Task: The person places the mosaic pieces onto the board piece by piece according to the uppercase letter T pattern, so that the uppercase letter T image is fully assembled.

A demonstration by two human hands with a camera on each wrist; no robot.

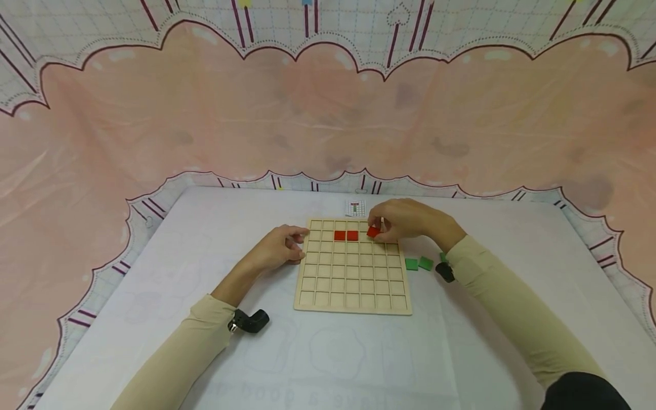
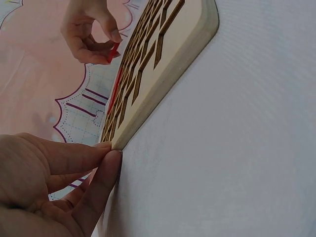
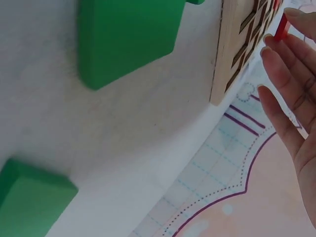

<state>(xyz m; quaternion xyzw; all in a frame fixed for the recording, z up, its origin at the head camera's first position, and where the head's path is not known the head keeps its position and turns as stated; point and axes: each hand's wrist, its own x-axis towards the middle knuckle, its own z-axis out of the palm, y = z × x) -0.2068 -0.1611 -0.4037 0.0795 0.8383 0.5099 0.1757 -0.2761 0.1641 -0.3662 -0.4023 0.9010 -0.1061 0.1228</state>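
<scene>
A pale wooden grid board [image 1: 352,311] lies flat on the table, with two red square tiles [image 1: 345,235] side by side in its second row from the back. At the board's left edge, near the far corner, my left hand [image 1: 279,247] holds the rim with thumb and fingertips; the left wrist view shows the fingertips [image 2: 109,148] against that edge. Over the board's far right part, my right hand [image 1: 405,219] pinches a third red tile [image 1: 373,232] between thumb and fingers. The same red tile [image 3: 281,28] shows edge-on in the right wrist view, just off the grid.
Green square tiles [image 1: 425,263] lie right of the board, one partly hidden by my right wrist. Two of them, including a large near one [image 3: 131,39], loom in the right wrist view. A small printed grid card [image 1: 355,208] lies behind the board. A patterned curtain [image 1: 328,114] hangs behind.
</scene>
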